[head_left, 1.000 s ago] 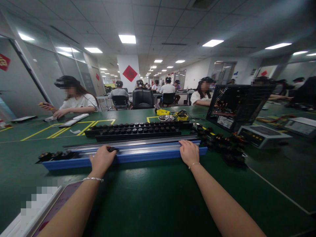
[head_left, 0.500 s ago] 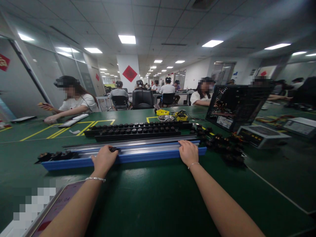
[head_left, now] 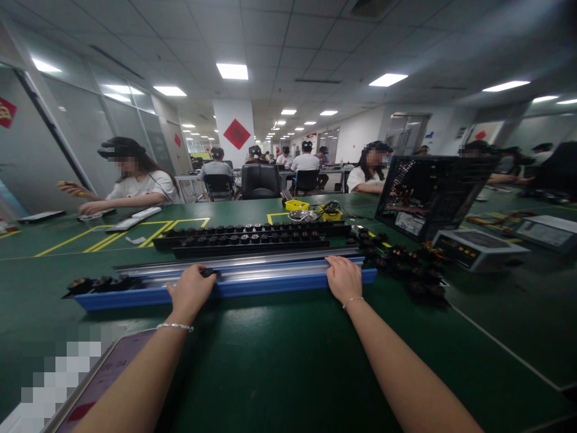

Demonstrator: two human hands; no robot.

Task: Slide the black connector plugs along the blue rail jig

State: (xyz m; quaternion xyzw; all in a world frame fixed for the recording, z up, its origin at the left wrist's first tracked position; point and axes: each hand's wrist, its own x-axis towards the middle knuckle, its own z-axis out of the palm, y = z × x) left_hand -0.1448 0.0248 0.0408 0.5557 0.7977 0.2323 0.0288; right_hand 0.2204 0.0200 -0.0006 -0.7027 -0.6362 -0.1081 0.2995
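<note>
A long blue channel rail (head_left: 274, 288) with a silvery metal inside lies across the table in front of me. My left hand (head_left: 192, 294) is closed at its middle, fingers round a small black socket-like module (head_left: 207, 272) that sits at the channel; the fingertips are partly hidden. My right hand (head_left: 345, 280) grips the rail near its right end, thumb on the near wall and fingers over the top. Several similar black modules (head_left: 104, 284) sit in the rail's left end.
Behind lie black strips (head_left: 252, 239) filled with modules; loose modules (head_left: 424, 273) are heaped right. A computer case (head_left: 433, 192), a power supply (head_left: 480, 248), yellow bins (head_left: 297, 206) and a metal dish (head_left: 302, 215) stand farther off. A phone (head_left: 106, 379) lies near left. Co-workers sit around.
Both my hands and the rail stay in practically the same place. At the far left, a co-worker's hands have shifted slightly.
</note>
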